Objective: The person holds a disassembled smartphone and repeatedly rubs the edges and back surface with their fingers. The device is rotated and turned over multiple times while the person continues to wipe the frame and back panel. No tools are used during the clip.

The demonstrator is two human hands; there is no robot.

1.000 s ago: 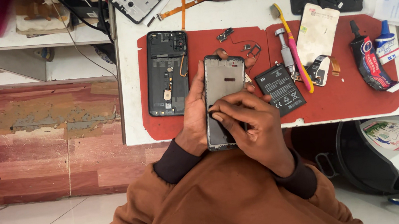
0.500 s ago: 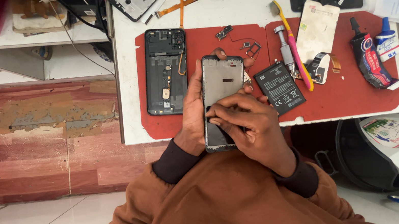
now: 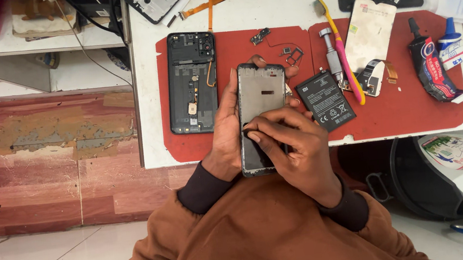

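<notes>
A white work table (image 3: 298, 5) carries a red mat (image 3: 407, 110) that runs along its near edge, and over the middle of that edge a person in a brown top holds a dark phone frame (image 3: 260, 93) upright in the view, its long axis running from the far edge of the table toward the near one and its lower end hanging past the near edge above the lap. The left hand (image 3: 225, 134) cradles the frame from the left side and behind, thumb laid along its left rim and fingertips curling round the far end and the right rim, a closed grip on the part. The right hand (image 3: 296, 145) comes in from the near right and lies across the lower half of the frame, its fingers (image 3: 267, 126) bunched together and bent, tips pressed to the inner face just below the middle; whether they pinch a small tool or part cannot be told. The frame thus lies directly under and to the left of those fingertips, and the right hand is the nearer to the spot being worked. On the mat's left part lies an opened phone back (image 3: 190, 82), also lengthwise far to near; just right of the held frame a black battery (image 3: 326, 99) lies tilted, then a pink and yellow toothbrush (image 3: 342, 53), and near the right edge a black glue tube (image 3: 428, 65).
</notes>
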